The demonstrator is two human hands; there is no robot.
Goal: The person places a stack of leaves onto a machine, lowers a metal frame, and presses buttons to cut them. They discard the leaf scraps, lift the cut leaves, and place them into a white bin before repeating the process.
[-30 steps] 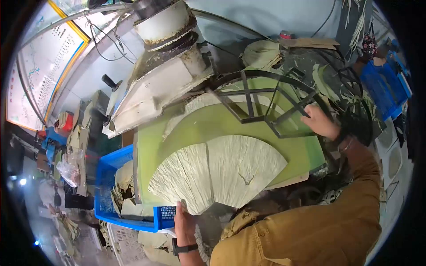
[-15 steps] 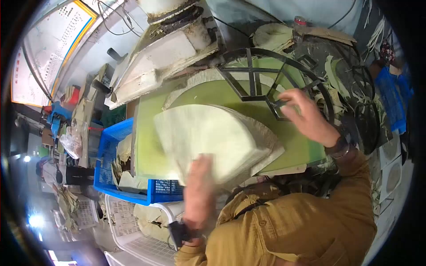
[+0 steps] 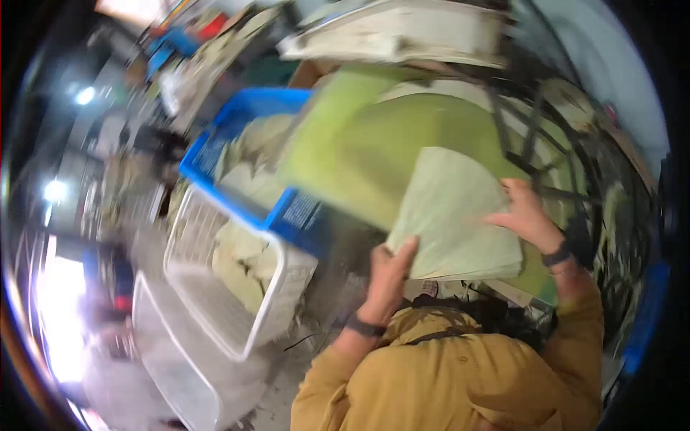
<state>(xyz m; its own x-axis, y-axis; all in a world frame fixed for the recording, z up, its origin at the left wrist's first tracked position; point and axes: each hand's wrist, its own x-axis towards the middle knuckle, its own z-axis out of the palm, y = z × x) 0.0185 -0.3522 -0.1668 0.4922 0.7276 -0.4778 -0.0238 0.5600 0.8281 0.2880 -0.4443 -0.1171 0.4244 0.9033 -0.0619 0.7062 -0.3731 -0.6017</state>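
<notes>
A fan-shaped stack of pale green sheets (image 3: 456, 223) is held close to my body, tilted above the near edge of the green board (image 3: 424, 129). My left hand (image 3: 388, 279) grips its lower left corner, thumb on the top face. At the right edge, my right hand (image 3: 528, 215) has its thumb over the top and fingers around the side. How many sheets there are cannot be made out. Beyond the right hand, a black metal frame (image 3: 530, 133) with curved rim and spokes rests on the board.
To the left, a blue crate (image 3: 305, 219) holds pale sheet pieces. Below it stands a white basket (image 3: 253, 337) with more pieces, beside a whitish bin (image 3: 176, 359). A white machine part (image 3: 402, 32) spans the back. Scraps lie along the right side.
The fan-shaped stack has come off the board toward my body. My right hand has left the black frame and taken the stack's right edge. The view has swung left.
</notes>
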